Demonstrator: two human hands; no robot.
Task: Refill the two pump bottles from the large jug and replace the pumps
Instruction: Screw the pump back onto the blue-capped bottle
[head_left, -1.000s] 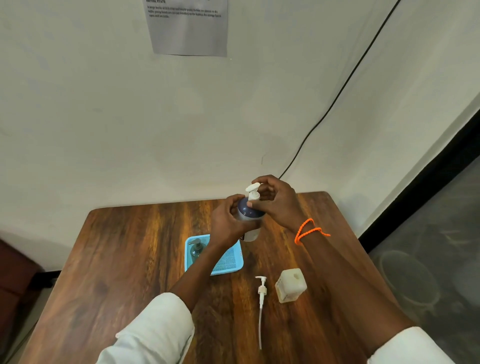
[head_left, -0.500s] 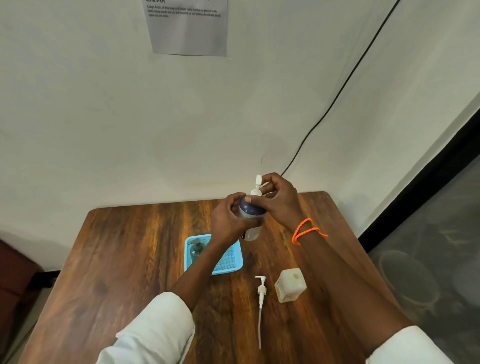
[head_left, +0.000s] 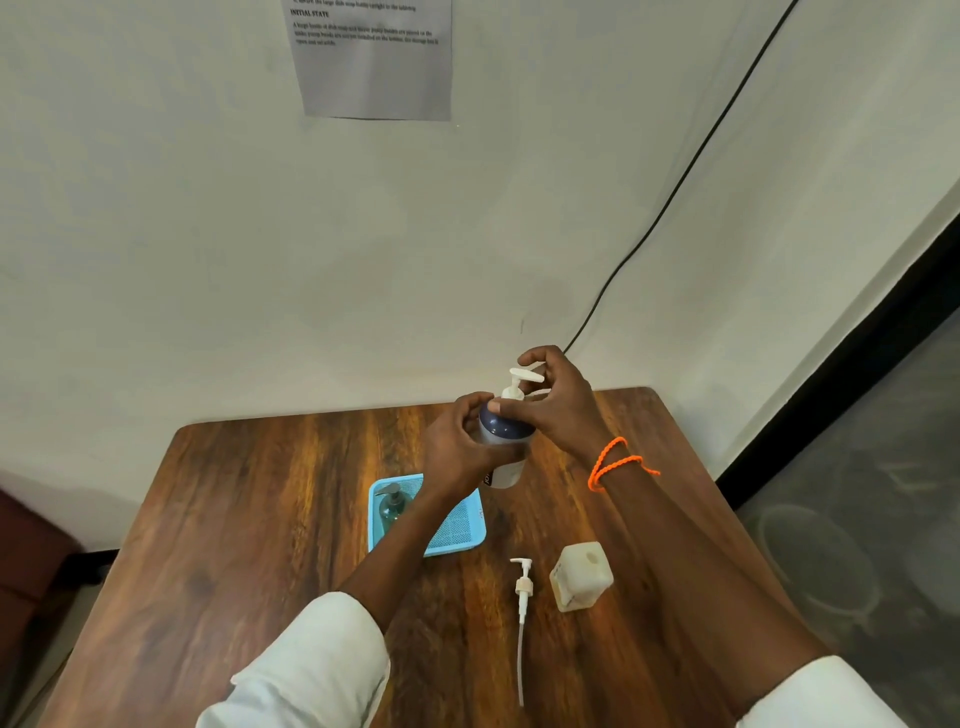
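Observation:
A white pump bottle with a dark blue shoulder (head_left: 505, 457) is held above the far middle of the wooden table (head_left: 249, 519). My left hand (head_left: 462, 447) wraps around its body. My right hand (head_left: 558, 402) grips the white pump head (head_left: 519, 382) seated on its neck. A second, teal pump bottle (head_left: 392, 506) with its pump on stands in a blue mesh tray (head_left: 457, 530). A loose white pump with a long tube (head_left: 522, 597) lies on the table. Beside it stands a pale square jug (head_left: 582, 574) with an open top.
The table's back edge meets a white wall with a taped paper sheet (head_left: 374, 57) and a black cable (head_left: 675, 192). To the right the table ends above a grey floor with a round bin (head_left: 810, 561).
The pump head has turned under my right hand, its spout now pointing left. Both hands and the bottle stay in the same spot.

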